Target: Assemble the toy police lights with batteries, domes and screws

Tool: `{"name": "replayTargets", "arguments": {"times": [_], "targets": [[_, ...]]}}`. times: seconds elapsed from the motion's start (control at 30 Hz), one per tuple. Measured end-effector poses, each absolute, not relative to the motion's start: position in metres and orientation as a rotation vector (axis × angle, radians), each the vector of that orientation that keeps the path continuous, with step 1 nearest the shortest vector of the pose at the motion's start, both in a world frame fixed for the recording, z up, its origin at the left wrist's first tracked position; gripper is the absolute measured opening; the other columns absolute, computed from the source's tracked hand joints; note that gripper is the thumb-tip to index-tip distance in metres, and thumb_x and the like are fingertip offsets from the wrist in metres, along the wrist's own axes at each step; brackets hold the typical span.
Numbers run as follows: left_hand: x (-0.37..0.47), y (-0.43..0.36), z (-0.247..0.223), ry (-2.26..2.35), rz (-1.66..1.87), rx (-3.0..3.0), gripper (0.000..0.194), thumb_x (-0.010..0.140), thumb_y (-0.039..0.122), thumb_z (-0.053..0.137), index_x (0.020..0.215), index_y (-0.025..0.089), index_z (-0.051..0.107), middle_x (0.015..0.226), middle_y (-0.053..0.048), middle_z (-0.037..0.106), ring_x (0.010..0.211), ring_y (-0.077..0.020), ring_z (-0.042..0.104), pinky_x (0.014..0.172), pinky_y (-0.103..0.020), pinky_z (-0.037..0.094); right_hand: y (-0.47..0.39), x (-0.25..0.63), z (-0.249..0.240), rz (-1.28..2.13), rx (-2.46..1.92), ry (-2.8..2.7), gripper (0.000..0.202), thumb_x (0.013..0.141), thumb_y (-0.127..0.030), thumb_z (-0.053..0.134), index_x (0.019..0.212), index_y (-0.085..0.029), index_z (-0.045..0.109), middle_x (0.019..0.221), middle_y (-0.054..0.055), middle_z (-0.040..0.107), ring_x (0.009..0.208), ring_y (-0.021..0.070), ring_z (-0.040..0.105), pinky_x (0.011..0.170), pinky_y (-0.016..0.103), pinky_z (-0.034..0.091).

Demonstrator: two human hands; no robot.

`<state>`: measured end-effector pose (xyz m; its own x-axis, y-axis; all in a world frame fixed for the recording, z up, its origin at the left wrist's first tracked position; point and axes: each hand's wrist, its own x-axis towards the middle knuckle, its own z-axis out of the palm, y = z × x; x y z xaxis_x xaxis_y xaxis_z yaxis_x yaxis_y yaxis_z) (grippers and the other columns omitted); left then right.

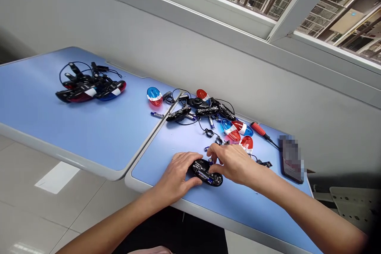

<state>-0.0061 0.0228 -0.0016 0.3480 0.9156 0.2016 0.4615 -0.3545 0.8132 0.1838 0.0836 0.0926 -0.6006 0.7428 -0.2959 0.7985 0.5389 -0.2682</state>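
An oval black casing (214, 180) lies with its inner side up near the front edge of the right-hand blue table. A blue and silver battery (205, 176) sits lengthwise in it. My left hand (178, 174) holds the casing at its left end, thumb and fingers around it. Over the casing's upper right side, my right hand (230, 161) pinches a second battery (210, 161) between thumb and fingers, tilted up from the casing.
Behind my hands lie black casings (178, 114), red-blue covers (230, 129), loose batteries (156, 114) and cables. A red-handled screwdriver (258, 129) and a phone (291, 159) are at the right. Assembled units (89, 87) are piled on the left table (89, 127).
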Motion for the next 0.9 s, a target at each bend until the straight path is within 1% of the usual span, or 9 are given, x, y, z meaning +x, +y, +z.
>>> {"name": "replayTargets", "arguments": {"times": [0.1,0.17,0.23,0.3,0.4,0.53,0.7,0.8,0.9], "targets": [[-0.005,0.023,-0.002,1.208,0.892,1.952,0.05,0.079,0.019,0.074,0.124,0.023,0.053,0.12,-0.007,0.066,0.11,-0.027,0.059,0.096,-0.041,0.044,0.078,0.188,0.076,-0.658,1.379,2.688,0.019,0.082,-0.03,0.074,0.096,-0.023,0.064,0.082,-0.001,0.072,0.067,0.0155,0.062,0.057,0.026,0.029],[-0.005,0.023,-0.002,1.212,0.89,1.951,0.05,0.079,0.021,0.074,0.125,0.024,0.053,0.119,-0.007,0.066,0.11,-0.0273,0.059,0.096,-0.041,0.044,0.073,0.193,0.065,-0.713,1.411,2.765,0.013,0.085,-0.031,0.07,0.095,-0.024,0.066,0.086,0.0,0.073,0.069,0.0147,0.062,0.059,0.026,0.032],[-0.005,0.023,-0.003,1.211,0.885,1.948,0.05,0.08,0.023,0.073,0.125,0.024,0.053,0.118,-0.007,0.066,0.109,-0.0275,0.06,0.096,-0.042,0.044,0.069,0.198,0.057,-0.721,1.448,2.829,0.017,0.088,-0.034,0.067,0.102,-0.025,0.066,0.089,0.001,0.074,0.07,0.0147,0.063,0.059,0.026,0.034],[-0.005,0.023,-0.003,1.217,0.889,1.944,0.051,0.08,0.024,0.072,0.127,0.025,0.052,0.118,-0.007,0.066,0.11,-0.0278,0.059,0.097,-0.043,0.043,0.067,0.201,0.052,-0.656,1.502,2.875,0.02,0.089,-0.036,0.065,0.106,-0.024,0.065,0.085,0.002,0.073,0.068,0.0153,0.063,0.057,0.026,0.033],[-0.005,0.023,-0.004,1.237,0.897,1.938,0.051,0.081,0.023,0.072,0.127,0.024,0.051,0.12,-0.008,0.066,0.111,-0.0279,0.059,0.099,-0.044,0.043,0.068,0.201,0.049,-0.561,1.433,2.964,0.017,0.093,-0.034,0.059,0.102,-0.023,0.066,0.085,0.003,0.073,0.071,0.0165,0.065,0.055,0.026,0.031],[-0.004,0.024,-0.004,1.253,0.891,1.939,0.048,0.081,0.025,0.072,0.126,0.024,0.053,0.118,-0.007,0.067,0.11,-0.0277,0.06,0.098,-0.044,0.044,0.071,0.203,0.049,-0.491,1.245,3.045,0.025,0.098,-0.033,0.049,0.107,-0.025,0.071,0.088,0.006,0.073,0.077,0.0171,0.065,0.056,0.026,0.033],[-0.003,0.024,-0.003,1.258,0.897,1.938,0.048,0.081,0.027,0.073,0.125,0.024,0.054,0.115,-0.006,0.067,0.107,-0.0264,0.06,0.095,-0.042,0.045,0.06,0.207,0.041,-0.409,1.333,3.053,0.032,0.1,-0.036,0.044,0.103,-0.024,0.074,0.086,0.007,0.072,0.076,0.0176,0.062,0.056,0.027,0.036],[-0.003,0.024,-0.003,1.263,0.898,1.94,0.048,0.081,0.028,0.075,0.124,0.024,0.055,0.113,-0.006,0.067,0.104,-0.0259,0.06,0.095,-0.041,0.044,0.05,0.208,0.034,-0.533,1.453,3.113,0.031,0.1,-0.031,0.043,0.107,-0.024,0.072,0.093,0.009,0.07,0.08,0.0194,0.06,0.061,0.03,0.043],[-0.004,0.024,-0.003,1.253,0.895,1.953,0.045,0.084,0.031,0.073,0.124,0.024,0.055,0.112,-0.007,0.067,0.104,-0.0261,0.06,0.095,-0.042,0.044,0.045,0.21,0.029,-0.811,1.512,3.169,0.031,0.099,-0.027,0.042,0.114,-0.027,0.069,0.099,0.01,0.066,0.087,0.0205,0.059,0.069,0.034,0.048]]}}
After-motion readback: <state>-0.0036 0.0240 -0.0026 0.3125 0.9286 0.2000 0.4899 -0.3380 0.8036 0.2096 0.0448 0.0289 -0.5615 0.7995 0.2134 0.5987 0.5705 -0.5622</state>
